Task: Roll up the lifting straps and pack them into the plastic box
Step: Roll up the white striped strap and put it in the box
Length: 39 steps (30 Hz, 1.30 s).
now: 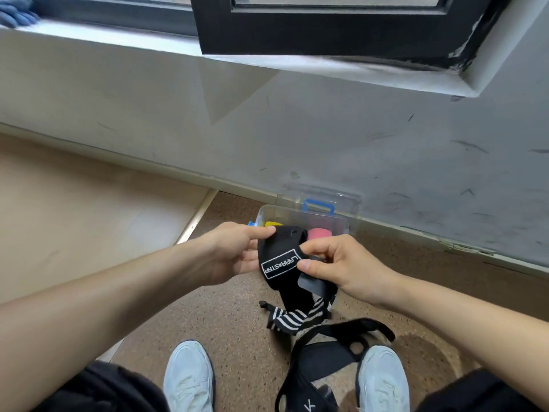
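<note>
Just in front of the clear plastic box (300, 214), both hands, left hand (234, 252) and right hand (335, 263), pinch the soft black cloth strap (280, 260). It looks light and floppy; hold the stiffer label end.

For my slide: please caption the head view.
The left hand and the right hand pinch a black lifting strap near the open plastic box.

The lifting strap (279, 263) is showing matt black woven cloth. The plastic box (335, 224) is looking clear, smooth and glossy. The floor (231, 316) is showing a speckled, grainy, cork-like finish.
</note>
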Each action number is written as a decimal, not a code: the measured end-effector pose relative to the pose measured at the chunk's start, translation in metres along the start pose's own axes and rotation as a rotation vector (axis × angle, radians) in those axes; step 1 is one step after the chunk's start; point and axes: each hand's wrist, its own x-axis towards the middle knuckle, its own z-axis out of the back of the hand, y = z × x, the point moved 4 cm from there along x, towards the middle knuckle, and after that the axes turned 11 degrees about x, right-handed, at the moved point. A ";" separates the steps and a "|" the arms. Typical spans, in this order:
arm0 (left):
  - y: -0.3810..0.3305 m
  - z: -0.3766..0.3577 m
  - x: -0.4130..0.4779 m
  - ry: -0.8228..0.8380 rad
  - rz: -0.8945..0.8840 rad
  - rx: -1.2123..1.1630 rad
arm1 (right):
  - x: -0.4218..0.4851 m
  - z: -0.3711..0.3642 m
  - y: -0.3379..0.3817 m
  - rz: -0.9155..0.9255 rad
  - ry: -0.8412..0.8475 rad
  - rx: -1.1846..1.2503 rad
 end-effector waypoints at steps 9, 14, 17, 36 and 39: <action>-0.014 0.019 -0.005 -0.185 -0.365 0.091 | -0.005 0.017 -0.016 -0.143 -0.275 0.035; -0.016 0.024 -0.008 -0.187 -0.481 0.139 | -0.006 0.031 0.010 -0.151 -0.406 0.291; -0.015 0.017 -0.010 -0.175 -0.492 0.151 | -0.004 0.027 0.028 -0.149 -0.378 0.383; -0.010 -0.039 -0.024 0.158 -0.493 0.007 | 0.012 0.026 0.060 0.157 -0.570 0.355; -0.011 -0.040 -0.026 0.159 -0.500 0.010 | 0.011 0.028 0.060 0.185 -0.602 0.252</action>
